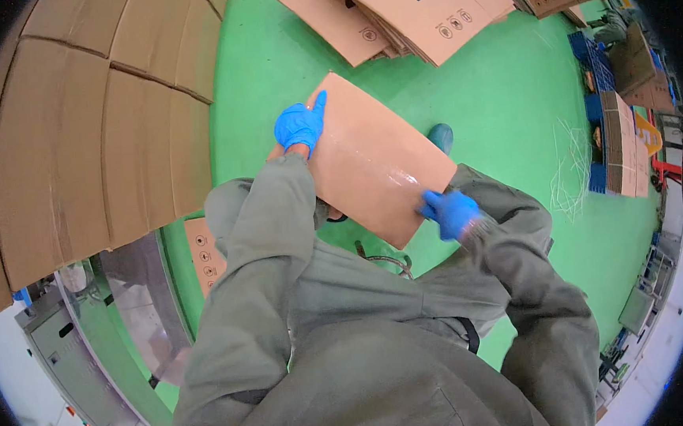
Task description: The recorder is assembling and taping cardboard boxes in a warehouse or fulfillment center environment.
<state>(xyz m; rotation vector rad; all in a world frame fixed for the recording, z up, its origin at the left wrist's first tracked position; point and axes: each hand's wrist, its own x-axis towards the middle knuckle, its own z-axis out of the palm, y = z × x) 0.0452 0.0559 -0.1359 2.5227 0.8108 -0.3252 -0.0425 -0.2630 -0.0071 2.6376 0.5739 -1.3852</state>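
Note:
A brown cardboard box (377, 151) is tilted between my knees, with a glossy strip, which looks like clear tape, catching the light on its upper face. My left hand (301, 127), in a blue glove, grips its upper left edge, thumb laid along the face and the other fingers partly hidden. At the lower right end of that face is my gloved right hand (452, 213), its fingers curled against the cardboard and slightly blurred. Whatever may be inside those fingers is hidden.
Stacked cartons (52, 146) form a wall on my left, above a metal machine (83, 366). Flat printed cardboard (422, 5) lies ahead on the green floor (259, 52). To the right are loose white straps (568, 169) and blue pallets (596, 144) with cardboard.

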